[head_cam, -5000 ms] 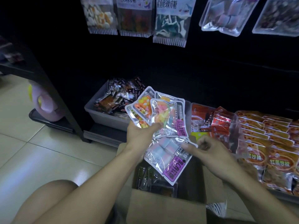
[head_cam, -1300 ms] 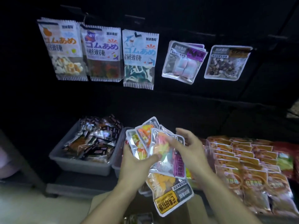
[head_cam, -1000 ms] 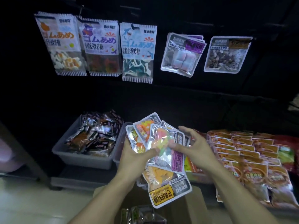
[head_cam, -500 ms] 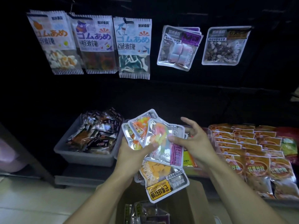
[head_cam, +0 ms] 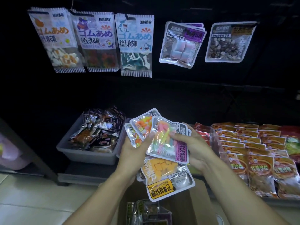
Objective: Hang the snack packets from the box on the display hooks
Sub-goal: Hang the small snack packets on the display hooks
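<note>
My left hand (head_cam: 131, 151) grips a fanned bunch of clear snack packets, thumb on the front one. That front packet (head_cam: 168, 140) holds pink and yellow candy and has a magenta label; my right hand (head_cam: 193, 146) pinches its right side. A packet with a yellow label (head_cam: 165, 181) hangs lowest in the bunch. The open cardboard box (head_cam: 196, 207) sits below my hands with more packets (head_cam: 149, 211) inside. On the dark display wall above, several packets hang on hooks: three tall gummy bags (head_cam: 95, 43), a purple-label packet (head_cam: 181, 44) and a brown-label packet (head_cam: 228, 43).
A grey bin of dark wrapped snacks (head_cam: 95, 137) stands low on the left. Rows of orange and red packets (head_cam: 253, 151) fill the shelf at the right. A dark rack leg (head_cam: 32, 153) stands on the pale tiled floor at the left.
My right hand went from open fingers beside the bunch to pinching the front pink-label packet. The bunch stays in my left hand. The view shifted slightly.
</note>
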